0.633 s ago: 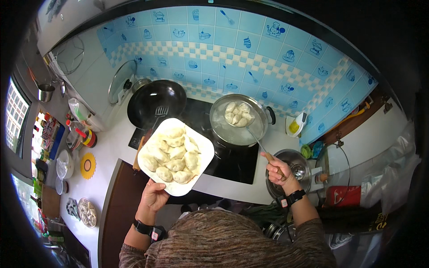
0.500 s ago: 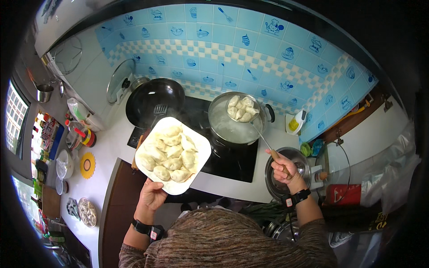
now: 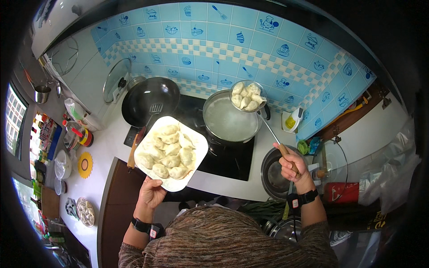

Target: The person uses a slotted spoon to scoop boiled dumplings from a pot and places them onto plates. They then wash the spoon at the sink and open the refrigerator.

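My left hand (image 3: 151, 192) grips the near edge of a white square plate (image 3: 199, 144) that bears several cooked dumplings (image 3: 170, 149). Closed around a wooden handle, my right hand (image 3: 292, 166) holds a skimmer (image 3: 268, 128). More dumplings (image 3: 247, 96) fill the skimmer's round bowl, which hangs over the far right rim of a pot (image 3: 206, 117). Cloudy pale water (image 3: 230, 117) stands in that pot on the black cooktop (image 3: 228, 161).
A dark wok (image 3: 154, 96) with a slotted spatula (image 3: 155, 109) in it sits behind the plate. Near my right hand is a metal basin (image 3: 271, 176). An oil bottle (image 3: 291, 123) stands right of the pot. Leftward on the counter are a sunflower mat (image 3: 85, 165) and a bowl of dumplings (image 3: 85, 211).
My right hand has moved slightly right and the skimmer has risen, its dumplings shifting from above the pot's water to its far right rim. The plate stays nearly in place.
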